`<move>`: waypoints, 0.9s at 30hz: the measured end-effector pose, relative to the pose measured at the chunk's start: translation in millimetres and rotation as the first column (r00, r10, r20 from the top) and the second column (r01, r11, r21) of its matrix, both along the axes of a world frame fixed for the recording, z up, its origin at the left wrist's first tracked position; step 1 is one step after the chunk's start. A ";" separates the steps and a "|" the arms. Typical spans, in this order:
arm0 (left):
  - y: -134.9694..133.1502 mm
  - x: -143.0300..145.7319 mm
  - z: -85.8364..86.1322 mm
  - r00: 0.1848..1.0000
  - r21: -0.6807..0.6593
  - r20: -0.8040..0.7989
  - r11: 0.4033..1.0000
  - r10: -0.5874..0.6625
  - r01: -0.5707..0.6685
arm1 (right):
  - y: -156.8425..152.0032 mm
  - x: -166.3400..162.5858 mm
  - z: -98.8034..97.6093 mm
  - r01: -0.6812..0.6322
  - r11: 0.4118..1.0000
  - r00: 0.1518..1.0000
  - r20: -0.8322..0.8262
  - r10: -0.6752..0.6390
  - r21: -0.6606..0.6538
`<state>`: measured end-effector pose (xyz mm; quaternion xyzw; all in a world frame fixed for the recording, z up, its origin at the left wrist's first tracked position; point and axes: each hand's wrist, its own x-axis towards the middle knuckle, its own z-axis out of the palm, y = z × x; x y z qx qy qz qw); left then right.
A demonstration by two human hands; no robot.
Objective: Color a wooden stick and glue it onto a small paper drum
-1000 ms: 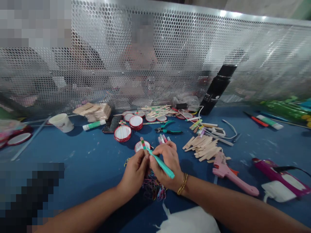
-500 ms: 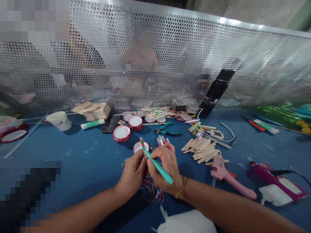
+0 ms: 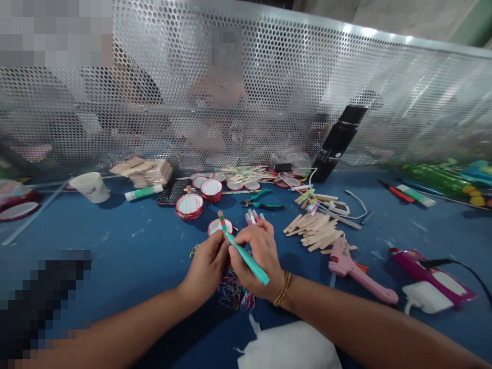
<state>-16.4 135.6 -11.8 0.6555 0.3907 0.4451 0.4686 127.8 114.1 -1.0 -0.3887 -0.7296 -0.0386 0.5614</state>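
My left hand (image 3: 206,266) pinches a wooden craft stick (image 3: 222,221) striped in green and red, held upright over the blue table (image 3: 126,246). My right hand (image 3: 257,256) grips a teal marker (image 3: 248,259) with its tip against the stick. Under both hands lies a tangle of coloured rubber bands (image 3: 234,296). Just beyond the stick sits a small round red-rimmed lid (image 3: 216,226), and several more markers (image 3: 253,216) lie by my right fingers.
A pile of plain craft sticks (image 3: 315,230) and a pink glue gun (image 3: 355,274) lie to the right. Red-rimmed lids (image 3: 189,205), pliers (image 3: 261,204), a glue stick (image 3: 143,192), a white cup (image 3: 90,186) and a black bottle (image 3: 338,143) stand before a perforated metal screen (image 3: 269,77).
Both hands stay together on the stick and marker; the view has shifted slightly, so the hands and table things sit a little lower-left in the frame.
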 end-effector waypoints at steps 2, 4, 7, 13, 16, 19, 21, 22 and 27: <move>0.1 -0.5 -0.2 1.000 0.012 -0.006 1.000 0.003 -0.003 | -0.7 0.3 0.1 0.001 1.000 1.000 -0.001 -0.001 0.002; -0.3 -0.7 -0.3 1.000 0.011 -0.009 1.000 0.012 -0.012 | -0.8 0.1 0.1 0.004 1.000 1.000 0.001 -0.004 0.002; -1.5 -0.2 -0.2 1.000 -0.012 -0.003 1.000 0.021 -0.021 | 0.3 -0.6 -0.4 0.018 1.000 1.000 0.001 -0.018 0.000; -3.6 2.3 3.1 0.999 -0.055 0.045 0.998 0.014 -0.012 | 3.6 -0.4 -3.2 0.011 1.000 1.000 -0.009 -0.011 -0.015; -3.6 2.6 4.4 0.998 -0.075 0.056 0.997 0.006 -0.002 | 4.1 0.3 -4.1 0.010 0.999 1.000 -0.009 -0.011 -0.038; -3.3 2.1 3.4 1.000 -0.065 0.030 0.998 -0.001 0.003 | 4.5 0.8 -3.8 0.014 0.998 1.000 -0.002 -0.014 -0.060; -3.1 1.6 1.7 1.000 -0.055 0.014 0.998 -0.008 0.009 | 4.8 1.1 -3.0 0.018 0.999 1.000 0.003 -0.018 -0.049; -3.1 1.4 0.9 1.000 -0.056 0.012 0.998 -0.013 0.013 | 4.9 1.2 -2.6 0.019 0.999 1.000 0.004 -0.019 -0.042; -2.6 1.6 -0.9 1.000 -0.080 0.020 0.997 -0.013 0.015 | 5.1 2.1 -1.2 0.018 0.999 1.000 -0.007 -0.019 -0.027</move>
